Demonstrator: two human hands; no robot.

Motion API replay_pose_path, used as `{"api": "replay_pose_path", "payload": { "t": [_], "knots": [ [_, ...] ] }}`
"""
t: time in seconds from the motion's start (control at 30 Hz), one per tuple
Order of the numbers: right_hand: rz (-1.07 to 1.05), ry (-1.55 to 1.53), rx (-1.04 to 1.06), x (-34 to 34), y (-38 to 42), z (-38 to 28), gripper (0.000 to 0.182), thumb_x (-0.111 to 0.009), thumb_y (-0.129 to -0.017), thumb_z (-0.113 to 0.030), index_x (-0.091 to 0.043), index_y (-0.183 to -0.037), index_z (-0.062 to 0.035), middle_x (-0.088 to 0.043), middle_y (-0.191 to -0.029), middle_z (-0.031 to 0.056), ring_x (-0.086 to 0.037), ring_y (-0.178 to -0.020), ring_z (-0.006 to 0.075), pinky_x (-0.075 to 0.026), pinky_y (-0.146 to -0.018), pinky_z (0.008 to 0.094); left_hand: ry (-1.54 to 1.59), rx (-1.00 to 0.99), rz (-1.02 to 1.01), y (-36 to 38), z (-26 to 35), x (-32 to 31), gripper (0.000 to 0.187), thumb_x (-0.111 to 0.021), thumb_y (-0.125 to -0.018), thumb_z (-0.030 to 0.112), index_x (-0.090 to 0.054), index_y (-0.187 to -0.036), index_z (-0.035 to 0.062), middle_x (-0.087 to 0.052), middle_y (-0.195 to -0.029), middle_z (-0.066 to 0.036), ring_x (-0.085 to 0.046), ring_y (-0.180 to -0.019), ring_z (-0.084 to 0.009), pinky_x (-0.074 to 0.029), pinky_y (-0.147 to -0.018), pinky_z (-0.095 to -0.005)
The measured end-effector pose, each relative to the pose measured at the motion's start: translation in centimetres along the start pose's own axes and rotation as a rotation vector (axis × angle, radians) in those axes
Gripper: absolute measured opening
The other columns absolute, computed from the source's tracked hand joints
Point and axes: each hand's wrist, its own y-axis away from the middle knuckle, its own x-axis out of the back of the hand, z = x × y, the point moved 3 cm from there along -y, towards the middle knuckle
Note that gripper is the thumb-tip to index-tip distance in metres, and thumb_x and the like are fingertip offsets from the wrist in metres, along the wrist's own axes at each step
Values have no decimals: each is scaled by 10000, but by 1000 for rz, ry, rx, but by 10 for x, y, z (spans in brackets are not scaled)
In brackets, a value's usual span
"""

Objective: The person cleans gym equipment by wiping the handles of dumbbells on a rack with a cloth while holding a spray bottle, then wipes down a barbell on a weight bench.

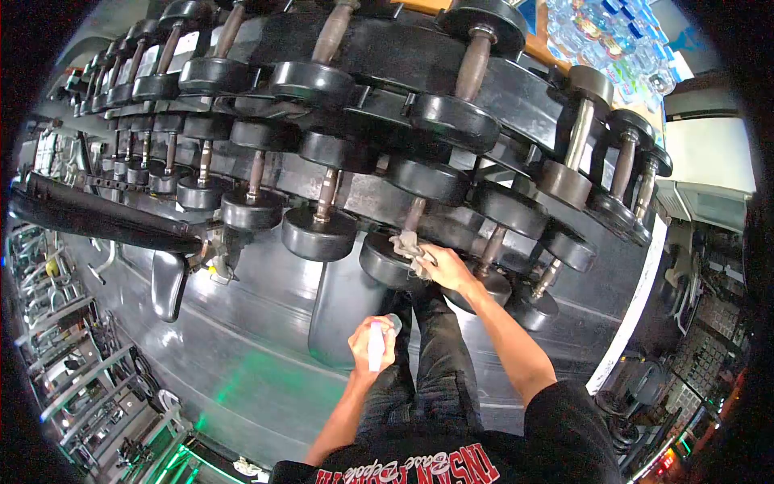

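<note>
Cloth (408,243) at dumbbell (414,214) edge; floor (258,310) leftward

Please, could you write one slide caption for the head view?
Right hand holds a cloth against a lower-row dumbbell while the left hand grips what seems a spray bottle.

Passage exists over floor (266,387) at 8 o'clock from the left hand (361,344); an upper dumbbell (473,68) at 12 and a lower dumbbell (493,245) at 2 o'clock obstruct the right hand (447,269).
</note>
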Motion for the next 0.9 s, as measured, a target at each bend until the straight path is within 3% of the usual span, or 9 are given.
{"api": "replay_pose_path", "payload": {
  "t": [0.1,0.2,0.33,0.37,0.43,0.5,0.63,0.77,0.9],
  "knots": [
    [127,0,125,-12,1,-11,344,-620,-839,-106,-594,-1170,-19,-630,-1164,184,-632,-1018,354,-513,-886,400,62,74,10,12,-13,4,119,-653,-761,-30,-553,-804,16,-648,-768,-129,-648,-669,-265,-530,-620,-338],
    [137,67,232,-18,-15,-27,375,-602,-814,-83,-595,-1186,-34,-618,-1200,170,-618,-1053,346,-508,-915,395,20,117,29,16,-12,5,115,-650,-764,-28,-554,-808,18,-647,-767,-121,-642,-661,-253,-525,-612,-336],
    [152,83,345,-53,-75,-60,321,-562,-867,-260,-633,-1105,-57,-655,-1069,196,-638,-984,350,-514,-849,448,-41,73,11,20,-11,5,121,-650,-763,-36,-556,-814,20,-649,-768,-113,-641,-656,-244,-524,-607,-333],
    [7,149,138,-58,-88,-69,325,-547,-883,-331,-640,-1043,-63,-655,-1050,205,-636,-969,373,-511,-843,464,-8,89,14,21,-11,4,121,-648,-765,-40,-557,-818,18,-648,-767,-110,-640,-656,-238,-523,-608,-333],
    [-8,185,-91,-67,-109,-66,348,-533,-892,-378,-622,-1033,-73,-664,-1011,202,-635,-945,399,-514,-836,470,17,94,13,24,-8,4,121,-646,-766,-44,-558,-822,17,-647,-766,-107,-640,-655,-233,-522,-609,-333],
    [40,185,-26,-77,-112,-51,349,-537,-896,-382,-606,-1053,-78,-667,-984,203,-632,-934,411,-509,-827,485,80,274,-8,26,-9,4,120,-643,-770,-48,-556,-828,13,-642,-754,-107,-640,-661,-230,-520,-613,-334],
    [64,135,182,-49,-75,-31,349,-560,-902,-375,-563,-1116,-100,-666,-933,214,-629,-913,428,-495,-788,527,89,216,15,34,-5,5,119,-638,-770,-50,-551,-829,6,-645,-790,-114,-638,-660,-218,-518,-609,-324],
    [-51,273,53,7,3,-21,375,-553,-927,-336,-557,-1172,-53,-668,-959,223,-628,-931,420,-492,-801,490,58,170,50,36,19,8,129,-636,-760,-55,-561,-856,-12,-633,-898,-149,-633,-658,-194,-516,-592,-312],
    [32,372,-140,49,61,-26,345,-564,-914,-313,-582,-1170,-83,-668,-1006,217,-629,-972,406,-498,-803,475,48,127,47,55,33,5,104,-616,-803,-61,-570,-887,-19,-599,-961,-134,-623,-630,-162,-517,-564,-296]
  ]
}}
